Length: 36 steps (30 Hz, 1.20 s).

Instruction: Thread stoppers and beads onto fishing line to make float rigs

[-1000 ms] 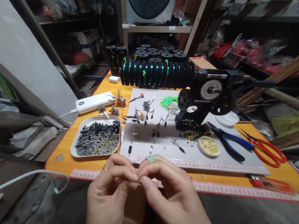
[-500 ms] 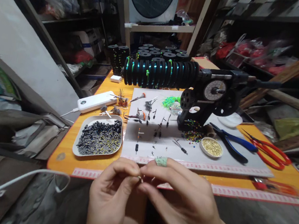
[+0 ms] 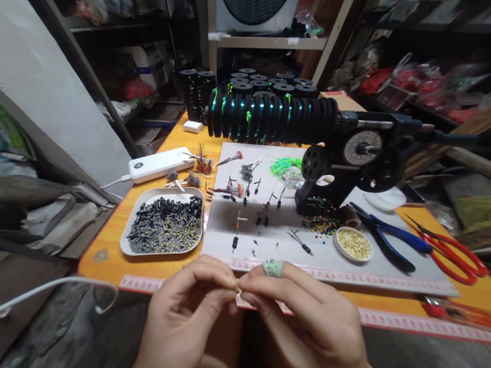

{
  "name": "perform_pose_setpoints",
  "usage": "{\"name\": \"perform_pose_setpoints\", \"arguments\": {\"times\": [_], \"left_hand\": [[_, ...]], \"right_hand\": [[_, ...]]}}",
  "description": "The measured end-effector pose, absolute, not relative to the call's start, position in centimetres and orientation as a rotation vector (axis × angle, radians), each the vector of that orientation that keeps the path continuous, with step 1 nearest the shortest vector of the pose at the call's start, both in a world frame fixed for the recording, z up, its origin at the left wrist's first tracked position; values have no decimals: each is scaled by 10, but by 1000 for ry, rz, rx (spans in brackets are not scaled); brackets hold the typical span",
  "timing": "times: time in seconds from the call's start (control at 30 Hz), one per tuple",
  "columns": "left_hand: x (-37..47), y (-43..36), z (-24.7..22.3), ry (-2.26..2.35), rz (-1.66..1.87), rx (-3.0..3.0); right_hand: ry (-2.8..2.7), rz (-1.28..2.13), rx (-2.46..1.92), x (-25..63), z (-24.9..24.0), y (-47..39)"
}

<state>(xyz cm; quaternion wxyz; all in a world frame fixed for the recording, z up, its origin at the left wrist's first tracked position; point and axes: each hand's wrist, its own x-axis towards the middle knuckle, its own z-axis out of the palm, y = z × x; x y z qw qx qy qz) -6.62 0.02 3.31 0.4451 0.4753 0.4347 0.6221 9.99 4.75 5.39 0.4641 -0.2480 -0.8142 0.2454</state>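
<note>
My left hand (image 3: 196, 315) and my right hand (image 3: 309, 323) meet fingertip to fingertip in front of the table edge. Both are closed in a pinch around a tiny pale, shiny piece (image 3: 238, 291), mostly hidden by the fingers; its kind is too small to tell. Green tape (image 3: 273, 268) wraps one finger of the right hand. Just beyond, on the grey board (image 3: 220, 246), lie small black parts with wire stems, such as a black cylinder (image 3: 235, 242), and a few tiny metal pieces (image 3: 256, 242).
A white tray (image 3: 124, 235) of small dark cylinders stands left, below a white power bank (image 3: 158, 164). Rightward are a dish (image 3: 351, 258) of golden bits, blue-handled pliers (image 3: 391, 238) and red-handled scissors (image 3: 455, 257). A black winding device (image 3: 271, 118) spans the back.
The fingertips of both hands have drawn closer together, and the right thumb has come up to the small piece. The view has shifted slightly, so the table things sit a little differently.
</note>
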Motion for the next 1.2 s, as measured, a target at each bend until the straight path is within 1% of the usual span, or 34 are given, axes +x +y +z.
{"name": "perform_pose_setpoints", "arguments": {"times": [0.1,0.3,0.47,0.6,0.8,0.9,1.03,1.2], "left_hand": [[-74,4,34,1144,1510,1306],[-88,14,36,1220,1386,1594],[-96,29,33,1251,1354,1859],[-100,32,24,1274,1361,2086],[-110,20,9,1441,1276,2566],[-108,23,14,1484,1225,2525],[-100,32,24,1661,1140,2284],[-100,35,27,1793,998,2101]], "right_hand": [[-1997,584,-631,99,53,50],[-2021,697,-719,93,48,55],[-2013,702,-793,88,38,61],[-2028,597,-836,84,27,65],[-2061,448,-858,79,15,67],[-2073,373,-847,77,14,68],[-2164,240,-848,75,13,69],[-2193,223,-864,71,14,70]]}}
